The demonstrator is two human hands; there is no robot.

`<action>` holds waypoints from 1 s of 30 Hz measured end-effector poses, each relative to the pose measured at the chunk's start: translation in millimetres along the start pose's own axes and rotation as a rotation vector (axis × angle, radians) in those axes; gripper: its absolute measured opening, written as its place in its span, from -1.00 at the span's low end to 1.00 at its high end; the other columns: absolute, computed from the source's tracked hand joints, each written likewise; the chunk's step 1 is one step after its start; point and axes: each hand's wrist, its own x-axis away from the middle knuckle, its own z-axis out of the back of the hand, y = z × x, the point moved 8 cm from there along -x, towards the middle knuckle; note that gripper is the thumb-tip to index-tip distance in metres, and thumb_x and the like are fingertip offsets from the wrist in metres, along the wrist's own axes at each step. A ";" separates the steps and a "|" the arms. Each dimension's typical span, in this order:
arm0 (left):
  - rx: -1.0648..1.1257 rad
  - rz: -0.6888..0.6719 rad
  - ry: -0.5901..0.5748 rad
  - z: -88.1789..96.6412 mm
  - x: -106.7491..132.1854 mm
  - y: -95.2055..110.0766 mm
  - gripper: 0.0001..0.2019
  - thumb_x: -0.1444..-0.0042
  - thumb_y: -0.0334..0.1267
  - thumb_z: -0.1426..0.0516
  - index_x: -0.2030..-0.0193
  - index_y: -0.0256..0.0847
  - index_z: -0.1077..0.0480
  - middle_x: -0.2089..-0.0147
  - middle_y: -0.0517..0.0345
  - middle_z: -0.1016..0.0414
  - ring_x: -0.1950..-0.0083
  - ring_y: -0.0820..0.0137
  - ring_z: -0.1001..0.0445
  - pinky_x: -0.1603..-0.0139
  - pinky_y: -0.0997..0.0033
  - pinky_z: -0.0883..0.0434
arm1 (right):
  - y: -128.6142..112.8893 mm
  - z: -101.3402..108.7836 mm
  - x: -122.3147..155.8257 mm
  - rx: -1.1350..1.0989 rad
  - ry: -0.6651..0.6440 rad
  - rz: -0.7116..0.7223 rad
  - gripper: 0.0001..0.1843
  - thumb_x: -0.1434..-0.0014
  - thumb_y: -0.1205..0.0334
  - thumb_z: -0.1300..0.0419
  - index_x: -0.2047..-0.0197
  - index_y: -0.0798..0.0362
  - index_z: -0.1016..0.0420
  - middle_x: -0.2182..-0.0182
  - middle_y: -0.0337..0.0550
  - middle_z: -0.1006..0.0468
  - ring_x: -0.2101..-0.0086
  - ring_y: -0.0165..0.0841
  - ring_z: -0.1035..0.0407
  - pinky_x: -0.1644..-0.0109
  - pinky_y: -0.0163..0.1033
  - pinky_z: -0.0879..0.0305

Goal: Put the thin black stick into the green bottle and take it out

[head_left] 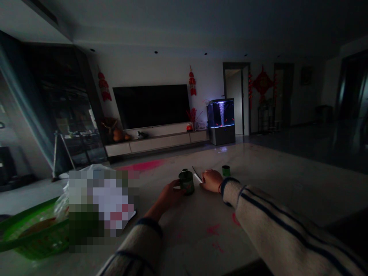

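Note:
A small dark green bottle (186,183) stands open on the pale table (273,180) in a dim room. My left hand (169,194) is curled round the bottle's left side and grips it. My right hand (212,180) is closed on a thin brush or pen (197,174) whose light handle slants up to the left, just right of the bottle. A small green cap (226,170) sits on the table just behind my right hand. Both arms wear a cream sweater with dark stripes.
A green basket (31,234) and a plastic bag (97,168) sit at the table's left, beside a blurred-out patch. Red smears (214,230) mark the tabletop. Beyond are a wall television (151,105), a low cabinet (156,143) and a lit fish tank (220,114).

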 end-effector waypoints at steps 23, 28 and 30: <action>0.009 -0.007 0.000 -1.6 3.0 0.6 -0.49 0.19 -0.32 -0.20 0.02 -0.33 -0.29 0.04 -0.12 -0.45 0.25 0.26 -0.52 0.35 0.42 -0.43 | 15.9 46.0 -35.4 -0.383 0.267 -0.178 -0.83 -0.02 0.21 -0.08 0.38 0.07 -0.47 0.38 -0.16 -0.54 0.34 -0.41 -0.39 0.30 -0.37 -0.18; 0.009 -0.014 -0.024 -3.8 3.4 -0.5 -0.48 0.16 -0.33 -0.19 -0.02 -0.32 -0.26 -0.04 -0.13 -0.39 0.21 0.28 -0.51 0.32 0.44 -0.43 | -5.9 56.1 -65.6 -0.493 0.184 -0.085 -0.86 0.04 0.21 -0.15 0.46 0.08 -0.48 0.42 -0.17 -0.55 0.36 -0.41 -0.40 0.33 -0.39 -0.20; -0.012 -0.012 -0.031 -4.3 2.4 -2.5 -0.47 0.15 -0.32 -0.19 -0.04 -0.31 -0.24 -0.04 -0.14 -0.38 0.21 0.29 -0.51 0.35 0.46 -0.42 | -15.9 66.0 -73.4 -0.505 0.196 -0.049 -0.86 0.05 0.21 -0.16 0.47 0.09 -0.48 0.43 -0.16 -0.55 0.38 -0.42 -0.40 0.34 -0.39 -0.20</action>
